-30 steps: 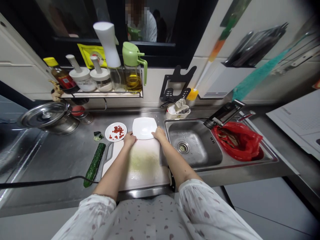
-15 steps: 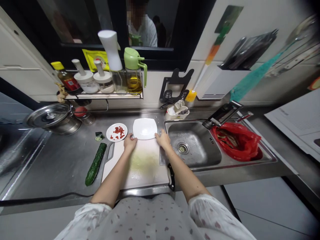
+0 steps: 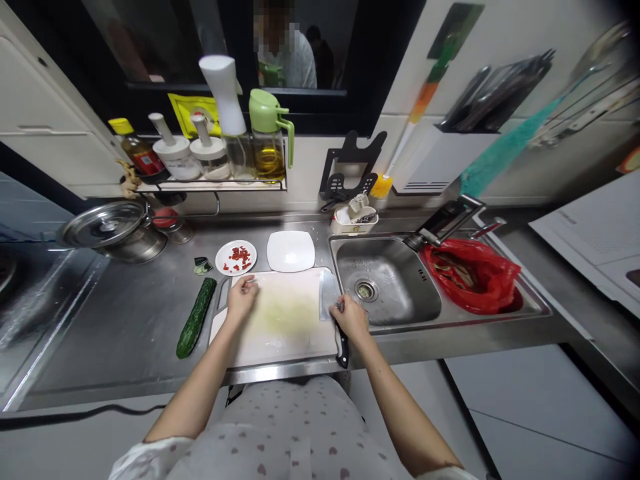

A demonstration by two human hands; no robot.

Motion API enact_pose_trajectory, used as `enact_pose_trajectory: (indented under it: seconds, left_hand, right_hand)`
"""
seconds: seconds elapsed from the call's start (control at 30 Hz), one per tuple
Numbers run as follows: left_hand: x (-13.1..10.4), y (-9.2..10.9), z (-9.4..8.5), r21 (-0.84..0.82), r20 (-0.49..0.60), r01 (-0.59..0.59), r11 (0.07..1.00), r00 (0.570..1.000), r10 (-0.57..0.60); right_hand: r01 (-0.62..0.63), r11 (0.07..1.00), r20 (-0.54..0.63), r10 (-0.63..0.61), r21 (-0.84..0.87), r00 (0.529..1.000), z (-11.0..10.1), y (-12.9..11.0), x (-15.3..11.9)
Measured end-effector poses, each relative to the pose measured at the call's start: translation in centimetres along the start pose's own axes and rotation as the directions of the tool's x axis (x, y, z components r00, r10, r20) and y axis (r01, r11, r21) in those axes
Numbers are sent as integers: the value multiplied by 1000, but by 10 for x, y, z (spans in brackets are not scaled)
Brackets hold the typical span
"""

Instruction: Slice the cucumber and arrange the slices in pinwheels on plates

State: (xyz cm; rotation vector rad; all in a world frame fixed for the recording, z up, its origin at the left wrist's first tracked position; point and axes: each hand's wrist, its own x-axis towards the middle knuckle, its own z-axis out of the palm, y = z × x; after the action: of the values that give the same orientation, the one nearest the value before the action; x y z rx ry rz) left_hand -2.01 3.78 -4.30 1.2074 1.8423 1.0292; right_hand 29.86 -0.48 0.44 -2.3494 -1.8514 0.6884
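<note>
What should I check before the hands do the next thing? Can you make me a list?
1. Squarish plate set down, no hand touching it: ok.
2. Red pieces on the round plate: ok, they lie spread out on it.
3. Left hand away from the knife: ok, it is over the other side of the cutting board.
4. Right hand with a firm grip on the knife: cannot tell; its fingers are at the knife, but how they close is unclear.
5. Cutting board wiped clean: not ok, there is a yellow-green smear on it.
6. Cucumber away from the knife: ok, it lies left of the board.
</note>
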Motion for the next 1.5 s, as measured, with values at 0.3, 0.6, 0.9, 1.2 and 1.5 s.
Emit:
enact_pose_trajectory:
  seconds: [0.3,0.6,0.9,1.2,1.5]
  left_hand:
    - [-20,-6,-88,522,-230,58,851,970,75]
    - [-22,-27,-114,704,-223,253,664,966,-132]
    - [-17,-38,-120,661,-175,156,734,983,-51]
    - [-28,-31,-133,415,112,-97,905,992,55]
    - [-45,0,-99,5,476,-110,994,874,94]
  right_hand:
    - [-113,991,94,119,-69,988,10,9,-16]
    - [-134,989,100,140,-65,985,9,9,-13]
    - [-139,990,82,141,-31,987,16,15,-4]
    - [-102,995,73,101,14,992,17,19,1]
    - [-113,993,62,110,46,992,19,18,-2]
